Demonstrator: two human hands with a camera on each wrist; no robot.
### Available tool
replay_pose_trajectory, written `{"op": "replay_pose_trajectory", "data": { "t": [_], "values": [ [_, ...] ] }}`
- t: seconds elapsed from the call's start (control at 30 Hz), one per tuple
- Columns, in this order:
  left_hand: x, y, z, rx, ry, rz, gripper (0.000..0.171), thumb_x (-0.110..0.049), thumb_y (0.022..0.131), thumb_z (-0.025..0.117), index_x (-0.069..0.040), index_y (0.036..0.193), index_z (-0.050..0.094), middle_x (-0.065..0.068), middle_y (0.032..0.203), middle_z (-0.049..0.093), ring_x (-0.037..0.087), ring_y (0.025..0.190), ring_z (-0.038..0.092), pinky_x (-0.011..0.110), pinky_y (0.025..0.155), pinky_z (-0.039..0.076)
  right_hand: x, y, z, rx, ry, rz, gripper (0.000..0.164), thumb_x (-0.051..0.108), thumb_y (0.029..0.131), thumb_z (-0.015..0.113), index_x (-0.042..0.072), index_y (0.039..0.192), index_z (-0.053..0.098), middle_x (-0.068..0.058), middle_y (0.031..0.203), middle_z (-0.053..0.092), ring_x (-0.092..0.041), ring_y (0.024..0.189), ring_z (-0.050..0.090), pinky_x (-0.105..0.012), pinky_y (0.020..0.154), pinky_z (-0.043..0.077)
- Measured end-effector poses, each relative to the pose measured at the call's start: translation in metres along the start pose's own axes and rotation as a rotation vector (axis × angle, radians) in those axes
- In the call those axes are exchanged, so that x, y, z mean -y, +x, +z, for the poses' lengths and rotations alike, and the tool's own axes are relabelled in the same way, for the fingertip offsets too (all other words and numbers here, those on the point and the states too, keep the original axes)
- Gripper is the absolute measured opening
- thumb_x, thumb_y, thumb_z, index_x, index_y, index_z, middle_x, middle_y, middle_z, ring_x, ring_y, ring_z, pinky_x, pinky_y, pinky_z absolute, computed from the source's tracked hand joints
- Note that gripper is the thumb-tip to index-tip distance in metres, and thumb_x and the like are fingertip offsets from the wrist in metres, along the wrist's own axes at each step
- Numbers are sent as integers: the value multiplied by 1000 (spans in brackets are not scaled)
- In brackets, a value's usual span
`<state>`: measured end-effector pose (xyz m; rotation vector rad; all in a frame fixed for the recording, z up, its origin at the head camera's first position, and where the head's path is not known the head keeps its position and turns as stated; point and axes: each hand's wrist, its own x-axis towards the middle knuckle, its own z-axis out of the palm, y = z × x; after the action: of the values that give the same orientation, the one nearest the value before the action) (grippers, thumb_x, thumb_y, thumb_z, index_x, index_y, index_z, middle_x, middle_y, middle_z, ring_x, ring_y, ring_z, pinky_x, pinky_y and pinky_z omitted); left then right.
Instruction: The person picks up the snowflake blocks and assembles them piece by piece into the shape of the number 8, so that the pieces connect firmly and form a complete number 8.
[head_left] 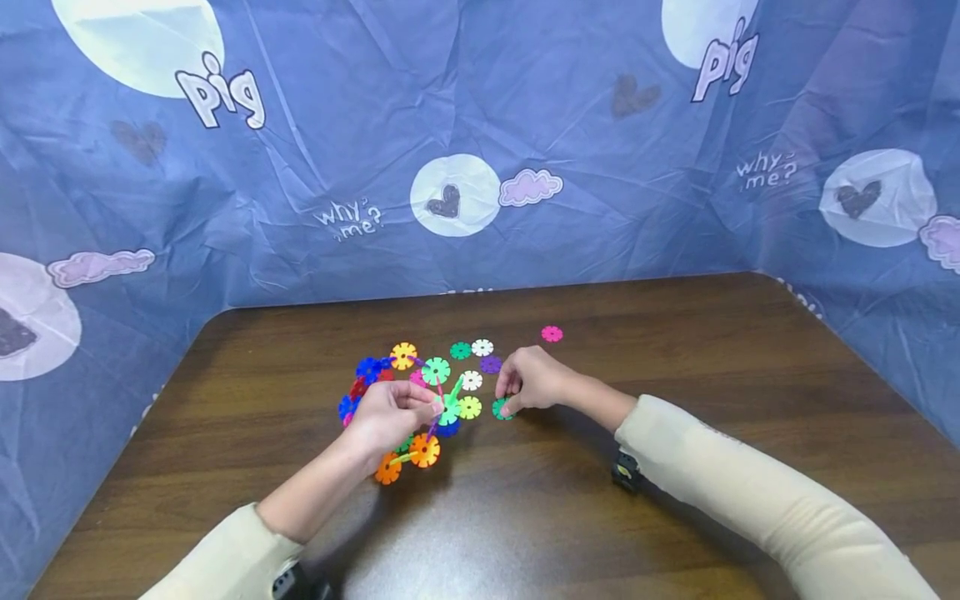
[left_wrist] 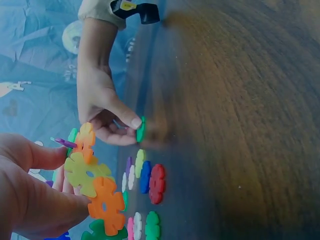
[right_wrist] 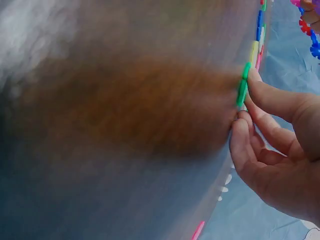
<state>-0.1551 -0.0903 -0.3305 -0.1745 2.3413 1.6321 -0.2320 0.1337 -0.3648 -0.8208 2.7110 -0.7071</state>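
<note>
My left hand (head_left: 384,418) holds up a joined structure of colourful notched plastic discs, with orange discs (head_left: 425,451) below the hand and blue discs (head_left: 368,370) beyond it. Its thumb and fingertips pinch around a light green disc (head_left: 448,411) on the structure's right side. To the right, my right hand (head_left: 536,379) is low at the tabletop, thumb and fingers on a green notched disc (head_left: 500,408). In the right wrist view, the thumb presses against that green disc (right_wrist: 243,86), with the other fingers curled behind it. My left hand hides part of the structure.
Loose discs lie between and beyond the hands: yellow-green (head_left: 469,407), white (head_left: 471,381), purple (head_left: 491,364) and dark green (head_left: 460,351). A pink disc (head_left: 552,334) lies farther back. The brown wooden table (head_left: 675,350) meets a blue printed cloth (head_left: 600,125) behind.
</note>
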Motion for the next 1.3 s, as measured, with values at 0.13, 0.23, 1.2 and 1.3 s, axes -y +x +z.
{"op": "replay_pose_trajectory", "data": {
  "t": [0.13, 0.23, 1.2, 1.3],
  "values": [
    [1, 0, 1, 8, 13, -19, 12, -9, 89, 66, 1, 96, 64, 4, 78, 64, 15, 74, 61, 22, 68, 52, 2, -2, -1, 44, 41, 70, 21, 20, 69, 87, 9, 77, 71, 0, 69, 68, -3, 61, 55, -15, 59, 47],
    [3, 0, 2, 19, 21, -19, 12, -9, 89, 66, 1, 95, 65, 4, 77, 65, 15, 73, 61, 22, 68, 52, 2, -5, 0, 79, 184, 139, 20, 13, 71, 85, 6, 80, 69, -4, 69, 71, -5, 57, 61, -19, 58, 53],
    [-2, -8, 2, 141, 22, -8, 14, -8, 90, 65, 3, 98, 65, 2, 77, 64, 14, 72, 56, 22, 66, 50, 40, -21, -16, -72, 880, 245, 24, 1, 84, 71, -13, 103, 67, -10, 80, 75, -13, 57, 68, -53, 80, 56],
    [-3, -11, 7, 84, 39, -6, 11, -6, 89, 66, 2, 96, 66, 4, 77, 64, 14, 69, 55, 21, 61, 47, 42, -23, -14, -84, 881, 249, 24, 0, 83, 71, -13, 102, 67, -8, 77, 75, -12, 57, 68, -51, 78, 58]
  ]
}}
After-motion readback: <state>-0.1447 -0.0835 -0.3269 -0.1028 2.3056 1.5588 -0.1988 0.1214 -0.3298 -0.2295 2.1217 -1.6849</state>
